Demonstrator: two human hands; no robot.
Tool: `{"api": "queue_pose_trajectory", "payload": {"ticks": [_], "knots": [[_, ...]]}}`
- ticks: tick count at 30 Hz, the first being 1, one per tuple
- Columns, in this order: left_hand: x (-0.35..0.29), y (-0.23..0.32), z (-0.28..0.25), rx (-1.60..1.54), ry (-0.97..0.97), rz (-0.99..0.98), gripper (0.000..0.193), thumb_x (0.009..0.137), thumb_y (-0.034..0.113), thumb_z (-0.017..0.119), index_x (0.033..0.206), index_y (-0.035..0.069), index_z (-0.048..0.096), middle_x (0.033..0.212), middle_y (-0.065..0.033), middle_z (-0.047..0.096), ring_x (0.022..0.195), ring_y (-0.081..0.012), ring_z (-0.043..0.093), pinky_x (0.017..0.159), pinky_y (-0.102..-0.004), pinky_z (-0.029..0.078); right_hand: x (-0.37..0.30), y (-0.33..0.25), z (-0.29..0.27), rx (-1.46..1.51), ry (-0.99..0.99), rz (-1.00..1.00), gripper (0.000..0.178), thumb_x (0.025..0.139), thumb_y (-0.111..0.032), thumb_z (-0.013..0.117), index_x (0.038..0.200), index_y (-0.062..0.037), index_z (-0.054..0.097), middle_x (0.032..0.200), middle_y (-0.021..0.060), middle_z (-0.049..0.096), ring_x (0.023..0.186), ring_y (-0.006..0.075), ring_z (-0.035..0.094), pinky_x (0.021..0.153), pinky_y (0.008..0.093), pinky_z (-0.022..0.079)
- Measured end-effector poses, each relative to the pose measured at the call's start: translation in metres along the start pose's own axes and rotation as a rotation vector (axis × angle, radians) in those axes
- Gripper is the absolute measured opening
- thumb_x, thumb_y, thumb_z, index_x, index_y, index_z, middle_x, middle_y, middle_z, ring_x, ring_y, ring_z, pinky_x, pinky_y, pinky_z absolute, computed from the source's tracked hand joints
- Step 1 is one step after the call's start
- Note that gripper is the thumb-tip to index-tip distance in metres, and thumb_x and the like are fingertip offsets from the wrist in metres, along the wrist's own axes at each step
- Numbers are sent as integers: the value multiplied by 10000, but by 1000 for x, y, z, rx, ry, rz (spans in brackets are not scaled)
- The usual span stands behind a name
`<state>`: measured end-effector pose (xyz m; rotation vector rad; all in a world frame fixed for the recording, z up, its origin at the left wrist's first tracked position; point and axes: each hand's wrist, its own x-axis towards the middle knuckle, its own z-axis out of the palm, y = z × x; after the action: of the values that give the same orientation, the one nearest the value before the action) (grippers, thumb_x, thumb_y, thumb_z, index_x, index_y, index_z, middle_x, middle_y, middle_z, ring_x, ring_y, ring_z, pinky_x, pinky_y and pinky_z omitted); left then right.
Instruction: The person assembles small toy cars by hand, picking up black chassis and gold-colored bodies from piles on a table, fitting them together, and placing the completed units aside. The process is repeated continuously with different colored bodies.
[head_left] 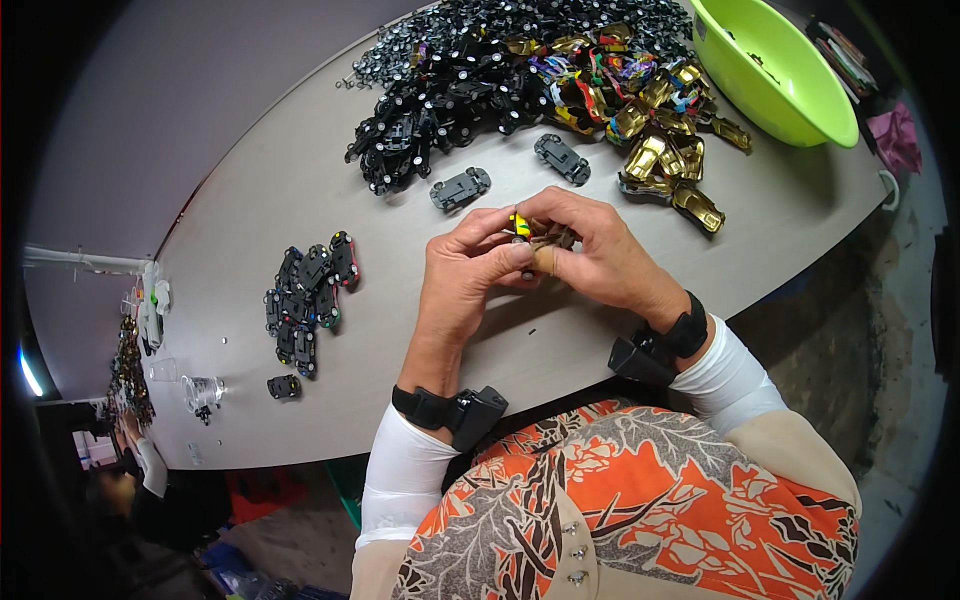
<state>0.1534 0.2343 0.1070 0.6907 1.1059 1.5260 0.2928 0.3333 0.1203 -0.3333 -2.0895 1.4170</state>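
Observation:
My left hand (468,262) and my right hand (605,250) meet above the table, both closed around a small toy car (521,227). Its yellow and green bodywork peeks out between the fingers, and most of it is hidden. A wheel seems to show near the left thumb. Just beyond my hands lie two grey toy car chassis (460,189), one to the left and one to the right. Shiny gold car shells (655,160) lie beyond my right hand, heaped with multicoloured ones.
Black car chassis (400,135) are piled at the back, with small grey parts (430,45) behind. A lime-green basin (790,85) stands at the far right. Several toy cars (312,270) cluster at left, near a clear plastic cup (203,390). Another person's arm (150,465) shows at far left.

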Motion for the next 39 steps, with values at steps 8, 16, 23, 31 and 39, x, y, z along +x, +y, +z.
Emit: {"api": "queue_pose_trajectory", "payload": {"ticks": [8, 16, 23, 31, 39], "knots": [[-4, -2, 7, 152, -114, -26, 286, 880, 168, 580, 1101, -14, 571, 977, -55, 601, 799, -119, 605, 707, -277, 548, -2, 5, 0, 149, 121, 201, 143, 780, -47, 608, 898, 30, 581, 769, 36, 597, 701, 99, 562, 634, 237, 462], [-1, 4, -5, -63, -152, -140, 309, 848, 153, 594, 1090, -37, 568, 914, -125, 646, 816, -193, 640, 719, -312, 534, 0, 13, -22, 474, 148, 321, 73, 811, -77, 608, 858, -22, 609, 714, -20, 567, 549, 29, 487, 475, 182, 394], [-2, -3, 1, 418, -118, 180, 389, 789, 120, 650, 1150, -7, 583, 995, -70, 620, 856, -120, 581, 790, -235, 459, -1, 9, -21, 394, 70, 316, 78, 784, -54, 623, 857, -28, 623, 698, -33, 560, 587, 28, 516, 517, 172, 420], [-2, 0, -1, 79, -85, -47, 486, 740, 95, 693, 1200, 20, 554, 902, -9, 563, 776, -67, 517, 704, -204, 439, -3, 6, -21, 484, 85, 346, 25, 764, -16, 611, 788, -15, 615, 677, -30, 557, 574, 35, 504, 500, 179, 395], [-3, 0, -4, 138, -83, -146, 283, 729, 64, 705, 979, 14, 581, 805, 5, 577, 637, -43, 510, 553, -173, 412, -2, 9, -25, 463, -108, 331, 16, 738, -2, 610, 752, 5, 606, 758, -12, 529, 609, 52, 495, 541, 195, 404]]}}
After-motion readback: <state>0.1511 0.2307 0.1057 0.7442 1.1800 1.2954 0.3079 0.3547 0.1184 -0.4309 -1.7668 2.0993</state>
